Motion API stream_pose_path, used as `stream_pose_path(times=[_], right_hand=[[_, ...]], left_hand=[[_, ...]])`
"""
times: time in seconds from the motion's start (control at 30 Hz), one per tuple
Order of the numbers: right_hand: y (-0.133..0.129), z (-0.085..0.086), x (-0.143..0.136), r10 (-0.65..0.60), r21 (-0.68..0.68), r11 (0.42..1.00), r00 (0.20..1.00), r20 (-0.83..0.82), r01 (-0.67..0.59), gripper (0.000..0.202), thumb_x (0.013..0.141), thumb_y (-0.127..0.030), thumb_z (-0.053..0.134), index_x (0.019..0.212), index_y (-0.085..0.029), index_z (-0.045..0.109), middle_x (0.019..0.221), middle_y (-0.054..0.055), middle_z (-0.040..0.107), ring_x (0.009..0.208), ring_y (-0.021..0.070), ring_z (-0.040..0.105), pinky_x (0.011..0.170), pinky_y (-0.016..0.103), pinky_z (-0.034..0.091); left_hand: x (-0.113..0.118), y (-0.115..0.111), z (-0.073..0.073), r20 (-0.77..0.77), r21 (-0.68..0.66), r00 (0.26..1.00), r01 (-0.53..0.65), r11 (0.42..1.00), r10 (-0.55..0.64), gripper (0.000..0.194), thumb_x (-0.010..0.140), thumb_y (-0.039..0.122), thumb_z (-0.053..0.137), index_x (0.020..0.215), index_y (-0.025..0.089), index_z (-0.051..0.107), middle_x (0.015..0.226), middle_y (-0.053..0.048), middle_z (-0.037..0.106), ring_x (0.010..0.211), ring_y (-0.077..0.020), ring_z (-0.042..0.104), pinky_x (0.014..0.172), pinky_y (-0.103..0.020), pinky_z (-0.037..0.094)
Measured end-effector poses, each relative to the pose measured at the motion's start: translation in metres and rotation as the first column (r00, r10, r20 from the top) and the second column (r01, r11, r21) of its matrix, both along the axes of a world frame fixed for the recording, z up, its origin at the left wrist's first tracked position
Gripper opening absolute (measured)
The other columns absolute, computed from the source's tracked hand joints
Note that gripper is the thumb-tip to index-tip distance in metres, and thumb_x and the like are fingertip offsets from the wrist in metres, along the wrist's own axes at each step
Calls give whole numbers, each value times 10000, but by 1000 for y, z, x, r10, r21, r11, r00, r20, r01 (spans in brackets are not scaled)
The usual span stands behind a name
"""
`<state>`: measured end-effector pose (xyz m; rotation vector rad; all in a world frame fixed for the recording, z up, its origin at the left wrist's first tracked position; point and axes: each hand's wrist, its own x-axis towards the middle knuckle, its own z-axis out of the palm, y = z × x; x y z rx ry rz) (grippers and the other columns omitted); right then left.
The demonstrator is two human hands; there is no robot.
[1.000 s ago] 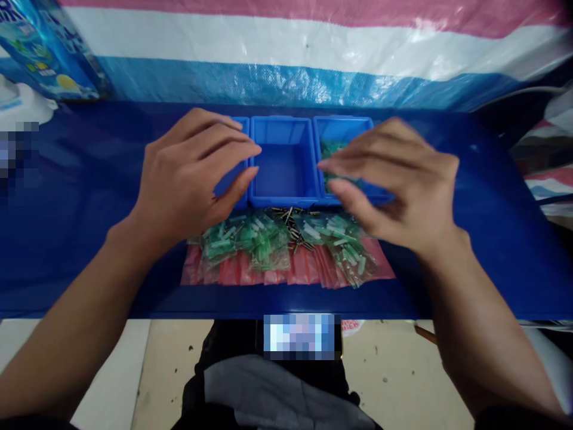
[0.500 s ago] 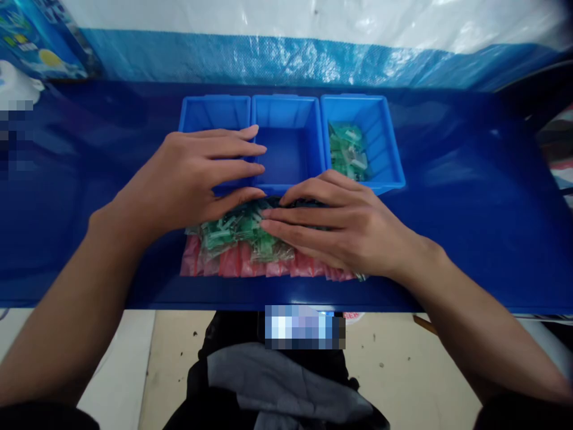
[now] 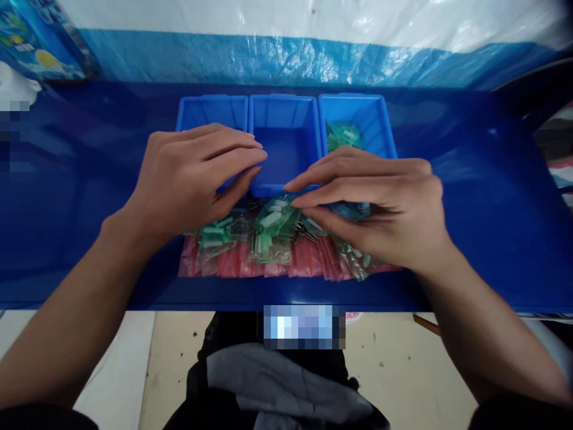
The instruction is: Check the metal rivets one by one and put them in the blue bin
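Observation:
Small clear zip bags with green and white pieces inside lie in a row in front of the bins, with red bags [image 3: 250, 269] along their near side. My right hand [image 3: 380, 200] is closed in a pinch, thumb and forefinger at the upper edge of one clear plastic bag [image 3: 273, 222]. My left hand [image 3: 192, 173] hovers over the left bags, fingers curved and thumb apart, nothing visible in it. Its fingertips reach over the middle blue bin [image 3: 284, 190]. Metal pins [image 3: 307, 233] show below my right fingertips. My right hand covers part of the bags there.
A left blue bin [image 3: 213, 101] and a right blue bin [image 3: 364, 101] flank the middle one; green bags [image 3: 344, 134] lie in the right one. All stand on a blue table [image 3: 470, 209]. A blue printed package [image 3: 40, 42] and a white object [image 3: 15, 86] are at the back left.
My right hand has moved right and up, its fingers drawing into a pinch, uncovering more bags. My left thumb has risen towards its fingers. One clear bag now sits higher and tilted.

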<state>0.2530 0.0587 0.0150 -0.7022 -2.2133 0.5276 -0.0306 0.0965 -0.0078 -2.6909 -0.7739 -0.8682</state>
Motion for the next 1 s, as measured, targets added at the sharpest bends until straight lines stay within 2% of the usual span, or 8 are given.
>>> stream_pose_path(times=[0.2, 0.3, 0.37, 0.5, 0.7, 0.77, 0.87, 1.0], right_hand=[[-6, 3, 0, -201, -163, 971, 963, -181, 172, 251, 989, -151, 710, 1065, -372, 801, 1039, -19, 820, 986, 255, 796, 839, 460, 693], [-8, 1, -3, -352, -212, 930, 893, -279, 301, 177, 972, -204, 742, 1046, -357, 793, 965, -15, 803, 801, 244, 759, 710, 445, 679], [-8, -1, -5, -389, -279, 910, 864, -318, 307, 175, 948, -236, 770, 1063, -367, 789, 1006, -14, 804, 818, 265, 761, 672, 460, 676], [-6, -6, -7, -344, -331, 914, 884, -318, 236, 166, 945, -234, 755, 1009, -380, 801, 1115, -10, 818, 1041, 320, 788, 808, 497, 703], [-10, -6, -7, -219, -274, 955, 887, -407, 110, 241, 973, -340, 748, 1201, -398, 801, 1239, -9, 799, 973, 285, 799, 771, 457, 709], [-12, 1, -6, -189, -201, 971, 930, -315, 130, 250, 922, -298, 809, 1154, -388, 819, 1104, -23, 816, 832, 225, 777, 748, 408, 695], [-15, 9, -4, -248, -129, 965, 952, -179, 227, 229, 994, -250, 709, 1141, -399, 804, 822, -57, 778, 672, 169, 722, 717, 362, 677], [-17, 4, -2, -325, -107, 946, 903, -280, 307, 409, 974, -255, 755, 1337, -438, 715, 1339, -64, 751, 758, 169, 762, 627, 363, 654]], left_hand=[[3, -1, 3, 29, 138, 1000, 9, 990, -13, 390, 943, 215, 740, 1330, 208, 697, 1176, -49, 807, 999, -247, 812, 735, -303, 611], [9, -5, 6, 113, 112, 993, 5, 994, -18, 666, 938, 237, 749, 1562, 179, 524, 1386, -127, 718, 1154, -276, 783, 848, -352, 677], [13, -8, 7, 145, 153, 987, 50, 987, -72, 714, 957, 312, 743, 1602, 161, 477, 1501, -162, 636, 1234, -290, 750, 856, -365, 699], [21, -16, 7, 229, 220, 958, 120, 968, -171, 396, 959, 216, 753, 1354, 220, 716, 1394, -71, 732, 1133, -251, 785, 835, -351, 709], [26, -25, 10, 439, -73, 897, 89, 993, -48, 140, 936, 142, 763, 1019, 253, 779, 942, 39, 811, 836, -157, 786, 757, -293, 672], [28, -27, 10, 526, -128, 850, 106, 986, -23, 85, 939, 192, 780, 885, 255, 761, 860, 52, 787, 745, -130, 745, 697, -280, 639], [31, -29, 10, 543, -176, 840, 97, 980, 14, 91, 963, 218, 755, 876, 246, 759, 812, 50, 760, 680, -106, 692, 640, -270, 579], [32, -27, 9, 495, -127, 868, 110, 986, -33, 319, 991, 175, 665, 1277, 291, 748, 986, 62, 770, 699, -85, 692, 730, -243, 643]])
